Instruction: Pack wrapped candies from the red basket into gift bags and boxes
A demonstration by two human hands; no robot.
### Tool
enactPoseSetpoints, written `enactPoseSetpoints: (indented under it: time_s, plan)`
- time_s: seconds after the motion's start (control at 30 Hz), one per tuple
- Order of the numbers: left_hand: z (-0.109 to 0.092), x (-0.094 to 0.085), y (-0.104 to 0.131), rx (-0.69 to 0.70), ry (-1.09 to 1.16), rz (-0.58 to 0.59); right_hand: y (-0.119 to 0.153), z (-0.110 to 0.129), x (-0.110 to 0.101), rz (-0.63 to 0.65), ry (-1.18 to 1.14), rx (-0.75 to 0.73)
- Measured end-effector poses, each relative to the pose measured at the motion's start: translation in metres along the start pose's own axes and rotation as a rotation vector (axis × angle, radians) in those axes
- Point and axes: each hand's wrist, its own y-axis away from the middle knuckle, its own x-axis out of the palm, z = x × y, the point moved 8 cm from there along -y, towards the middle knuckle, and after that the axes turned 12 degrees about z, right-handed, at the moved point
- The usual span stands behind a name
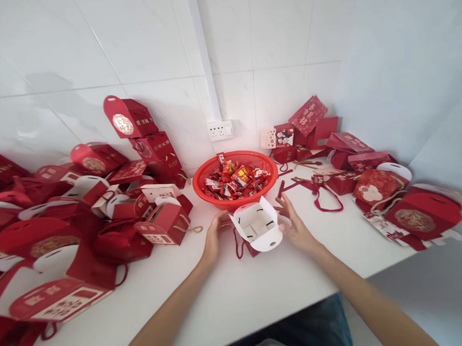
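A small red gift box (257,227) with a white inside stands open on the white table (237,291), its flaps up and a red cord hanging at its left. My left hand (214,236) rests against the box's left side. My right hand (293,224) touches its right flap with the fingers spread. Just behind the box sits a red plastic basket (200,182) filled with red and gold wrapped sweets (237,180).
Several assembled red gift boxes (101,211) are heaped on the left. Flat and half-folded red boxes (371,181) with cords lie at the right, near the table's front-right edge. A white wall socket (220,130) is behind the basket.
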Motion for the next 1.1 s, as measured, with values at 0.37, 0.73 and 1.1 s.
enactPoseSetpoints:
  time_s: [0.37,0.73,1.1]
  plan:
    - [0.004,-0.011,-0.010,-0.086,-0.029,-0.093,0.000,-0.005,-0.030,-0.305,0.004,0.075]
    - [0.005,-0.002,-0.025,-0.124,-0.043,-0.061,-0.004,0.004,-0.035,-0.326,0.021,0.094]
    - [0.000,-0.012,-0.018,-0.134,0.041,0.017,0.000,0.010,-0.033,-0.331,0.028,0.089]
